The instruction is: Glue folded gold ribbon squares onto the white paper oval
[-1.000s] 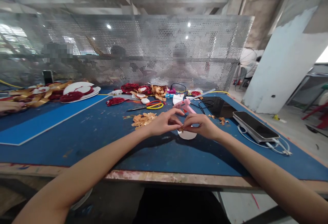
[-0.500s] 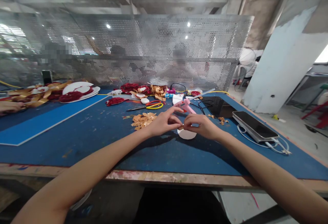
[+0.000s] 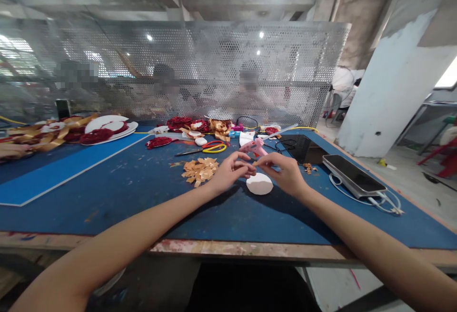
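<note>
Over the blue table, my right hand (image 3: pixel 283 171) pinches a small gold piece (image 3: pixel 254 163) between thumb and fingertips. Close by on its left, my left hand (image 3: pixel 233 171) has its fingers loosely curled and apart, with nothing visible held in them. Just below the fingertips a white disc (image 3: pixel 259 184) lies flat on the table. A heap of gold cut pieces (image 3: pixel 200 171) sits to the left of my left hand. Behind both hands lies a pink glue gun (image 3: pixel 257 147), partly hidden by them.
Yellow-handled scissors (image 3: pixel 214 147) lie behind the gold heap. At the right are a phone (image 3: pixel 353 174) with white cables and a dark tablet (image 3: pixel 303 149). Red and gold ribbon pieces line the perforated screen (image 3: pixel 200 74). Another person's hand (image 3: pixel 14 150) is at far left.
My hands have moved slightly apart, and the right hand has risen with the small gold piece. More of the white disc shows. My left fingers have loosened.
</note>
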`<state>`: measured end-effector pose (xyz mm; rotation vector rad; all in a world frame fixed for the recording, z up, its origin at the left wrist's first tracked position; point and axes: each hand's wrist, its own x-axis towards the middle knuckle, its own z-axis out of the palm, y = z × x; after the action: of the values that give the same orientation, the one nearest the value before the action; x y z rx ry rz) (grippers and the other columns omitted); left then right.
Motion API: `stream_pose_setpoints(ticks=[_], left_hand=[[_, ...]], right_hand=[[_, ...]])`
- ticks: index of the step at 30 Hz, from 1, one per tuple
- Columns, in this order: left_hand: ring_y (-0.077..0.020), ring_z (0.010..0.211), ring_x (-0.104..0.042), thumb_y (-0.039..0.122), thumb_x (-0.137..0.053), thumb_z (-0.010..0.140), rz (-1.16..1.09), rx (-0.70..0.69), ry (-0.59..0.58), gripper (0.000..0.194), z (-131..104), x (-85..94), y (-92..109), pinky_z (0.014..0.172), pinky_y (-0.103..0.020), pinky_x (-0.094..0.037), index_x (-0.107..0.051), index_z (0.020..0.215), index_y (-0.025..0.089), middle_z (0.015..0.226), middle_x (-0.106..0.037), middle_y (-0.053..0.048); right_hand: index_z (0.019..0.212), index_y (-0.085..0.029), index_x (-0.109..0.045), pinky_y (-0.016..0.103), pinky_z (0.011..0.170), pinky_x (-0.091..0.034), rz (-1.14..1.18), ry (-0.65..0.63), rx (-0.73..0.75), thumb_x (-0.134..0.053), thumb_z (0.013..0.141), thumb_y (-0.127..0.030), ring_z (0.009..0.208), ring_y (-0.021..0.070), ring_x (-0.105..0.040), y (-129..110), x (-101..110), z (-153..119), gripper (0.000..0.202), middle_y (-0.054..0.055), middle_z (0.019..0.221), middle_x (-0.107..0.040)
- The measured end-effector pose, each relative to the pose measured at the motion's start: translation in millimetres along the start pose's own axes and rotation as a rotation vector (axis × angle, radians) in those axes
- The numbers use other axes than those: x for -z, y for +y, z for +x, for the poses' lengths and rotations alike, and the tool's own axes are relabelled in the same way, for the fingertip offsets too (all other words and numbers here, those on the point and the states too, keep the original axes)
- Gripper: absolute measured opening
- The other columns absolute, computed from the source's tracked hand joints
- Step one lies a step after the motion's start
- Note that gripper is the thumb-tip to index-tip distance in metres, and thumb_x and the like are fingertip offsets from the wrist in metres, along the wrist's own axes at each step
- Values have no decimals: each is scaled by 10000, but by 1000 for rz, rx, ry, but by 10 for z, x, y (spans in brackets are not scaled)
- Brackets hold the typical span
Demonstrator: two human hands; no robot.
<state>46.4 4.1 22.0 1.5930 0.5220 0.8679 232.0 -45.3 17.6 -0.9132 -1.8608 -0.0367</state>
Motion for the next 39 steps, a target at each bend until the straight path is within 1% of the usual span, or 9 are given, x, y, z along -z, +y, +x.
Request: stream_pose_setpoints(ticks=[4,8,12,17,22,31,39], left_hand=[[-174,781,-682,205,-736,656,9,-63,28,340,-25,-46,-2,749,-302,-514,-497,894,166,830,-692,-36],[-169,805,-675,211,-759,633,0,-118,95,342,-38,-80,6,797,-319,-514,-515,868,166,820,-685,-25],[-156,800,-667,232,-762,640,20,-175,136,311,-45,-96,13,822,-319,-512,-530,835,161,827,-682,-27],[-152,781,-660,253,-756,650,48,-213,149,279,-47,-96,28,838,-338,-514,-540,796,157,800,-679,-22],[-158,782,-659,262,-754,650,66,-222,155,281,-46,-92,21,837,-351,-514,-542,800,157,802,-678,-25],[-149,781,-651,260,-739,673,99,-260,170,252,-51,-92,13,829,-332,-513,-558,816,158,807,-663,-16],[-152,760,-642,298,-719,699,167,-268,164,248,-65,-83,13,775,-315,-523,-545,813,164,795,-660,-20]], right_hand=[[838,-202,-653,247,621,-472,5,81,-17,-533,855,-256,704,143,-604,-18,1,-9,133,51,804,-677],[815,-203,-641,265,647,-477,-8,106,26,-533,851,-231,715,150,-605,-31,1,-5,117,48,793,-671],[816,-209,-635,275,665,-479,-9,85,51,-532,851,-225,729,152,-602,-36,-15,-8,110,44,797,-669],[835,-215,-635,285,675,-478,24,55,47,-526,856,-228,747,158,-595,-43,-27,-15,112,47,828,-674],[835,-215,-635,291,677,-480,30,35,37,-520,861,-254,748,160,-596,-44,-27,-10,125,50,831,-677],[807,-214,-602,282,701,-475,-10,34,54,-524,855,-239,761,159,-610,-54,-12,-3,94,39,815,-668],[811,-216,-585,284,706,-472,-14,6,69,-514,857,-226,783,159,-597,-98,-15,10,85,45,823,-659]])
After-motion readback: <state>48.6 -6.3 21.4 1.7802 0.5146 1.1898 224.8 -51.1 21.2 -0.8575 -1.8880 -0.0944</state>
